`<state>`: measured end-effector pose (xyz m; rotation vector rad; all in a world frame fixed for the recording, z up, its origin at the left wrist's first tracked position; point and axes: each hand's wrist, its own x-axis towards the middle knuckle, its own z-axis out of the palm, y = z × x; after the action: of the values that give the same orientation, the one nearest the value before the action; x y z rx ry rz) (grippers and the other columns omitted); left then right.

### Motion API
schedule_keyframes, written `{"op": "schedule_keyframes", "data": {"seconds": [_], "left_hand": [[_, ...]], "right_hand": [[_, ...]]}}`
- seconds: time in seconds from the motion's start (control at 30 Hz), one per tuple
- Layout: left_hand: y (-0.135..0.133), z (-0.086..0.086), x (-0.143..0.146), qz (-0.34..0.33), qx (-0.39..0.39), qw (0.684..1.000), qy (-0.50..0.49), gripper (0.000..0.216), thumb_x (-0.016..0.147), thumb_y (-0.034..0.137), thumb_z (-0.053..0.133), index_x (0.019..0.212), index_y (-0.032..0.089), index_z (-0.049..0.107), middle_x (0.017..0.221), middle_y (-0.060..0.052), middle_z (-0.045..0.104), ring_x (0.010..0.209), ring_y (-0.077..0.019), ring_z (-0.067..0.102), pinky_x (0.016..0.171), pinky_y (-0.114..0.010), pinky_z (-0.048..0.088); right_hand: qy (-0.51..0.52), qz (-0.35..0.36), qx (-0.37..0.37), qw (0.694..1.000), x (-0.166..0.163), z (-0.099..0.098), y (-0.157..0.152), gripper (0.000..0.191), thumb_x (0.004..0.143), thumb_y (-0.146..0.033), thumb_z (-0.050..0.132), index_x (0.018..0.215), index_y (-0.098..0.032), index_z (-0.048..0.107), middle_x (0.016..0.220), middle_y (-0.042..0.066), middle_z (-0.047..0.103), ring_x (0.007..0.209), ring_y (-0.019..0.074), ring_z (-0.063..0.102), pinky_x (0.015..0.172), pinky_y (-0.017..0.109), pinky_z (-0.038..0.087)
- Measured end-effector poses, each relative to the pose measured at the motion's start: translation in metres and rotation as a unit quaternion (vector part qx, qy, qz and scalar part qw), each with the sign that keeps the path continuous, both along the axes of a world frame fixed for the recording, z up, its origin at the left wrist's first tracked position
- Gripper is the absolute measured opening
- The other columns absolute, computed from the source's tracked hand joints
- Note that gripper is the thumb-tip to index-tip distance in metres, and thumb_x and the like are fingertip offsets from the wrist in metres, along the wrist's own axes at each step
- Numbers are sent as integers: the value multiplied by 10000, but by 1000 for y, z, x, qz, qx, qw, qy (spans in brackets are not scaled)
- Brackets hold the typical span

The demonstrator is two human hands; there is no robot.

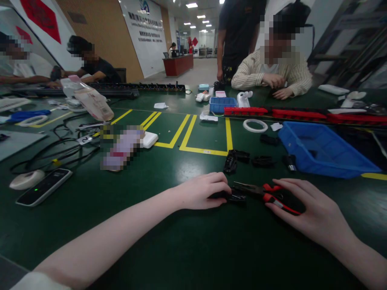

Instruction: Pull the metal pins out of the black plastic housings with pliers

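Note:
My left hand (208,191) is closed on a small black plastic part (236,197) lying low over the green table. From the right, my right hand (311,205) grips red-handled long-nose pliers (272,195), thumb on one handle and fingers on the other. The plier jaws point left, just above the black part and slightly apart; whether they touch it I cannot tell. More small black parts (231,161) lie beyond my hands, with another black piece (263,161) to their right.
A blue bin (323,149) stands at the right, a smaller blue basket (223,104) farther back. A white ring (255,125) lies near a red strip (272,112). Cables (60,147), a phone (122,150) and a black device (44,187) occupy the left. A person in a striped shirt (250,72) sits opposite.

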<state>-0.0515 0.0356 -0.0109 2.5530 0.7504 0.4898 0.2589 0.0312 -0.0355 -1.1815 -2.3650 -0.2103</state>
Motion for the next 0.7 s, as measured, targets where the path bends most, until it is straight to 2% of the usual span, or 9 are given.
{"op": "schedule_keyframes", "data": {"seconds": [0.17, 0.37, 0.57, 0.7], "left_hand": [[-2, 5, -1, 17, -87, 996, -4, 190, 860, 214, 592, 1030, 132, 574, 1152, -78, 466, 921, -147, 545, 765, -263, 516], [-4, 5, 1, 19, -95, 995, 10, 147, 858, 221, 554, 980, 139, 566, 1152, -84, 439, 825, -136, 530, 691, -264, 511], [-5, 4, 3, 23, -103, 994, 5, 156, 867, 219, 543, 994, 129, 558, 1132, -79, 442, 864, -142, 529, 751, -271, 505], [-4, 5, 3, 27, -122, 992, 6, 134, 857, 228, 562, 954, 135, 556, 1123, -72, 448, 880, -144, 527, 748, -265, 503]], "right_hand": [[4, 8, 16, 1000, -4, 6, -3, 481, 761, -421, 647, 1187, -233, 527, 1083, 85, 613, 925, 254, 627, 772, 427, 550], [51, -21, 35, 998, -4, 11, -8, 443, 773, -399, 642, 1176, -245, 539, 1072, 87, 613, 906, 260, 620, 776, 428, 528], [1, 31, 72, 997, -9, 16, -15, 494, 740, -347, 683, 1189, -195, 545, 1065, 86, 625, 860, 227, 629, 734, 365, 526], [7, 35, 57, 998, -14, 19, -21, 506, 755, -310, 670, 1232, -217, 527, 1083, 76, 631, 898, 240, 624, 770, 373, 503]]}}
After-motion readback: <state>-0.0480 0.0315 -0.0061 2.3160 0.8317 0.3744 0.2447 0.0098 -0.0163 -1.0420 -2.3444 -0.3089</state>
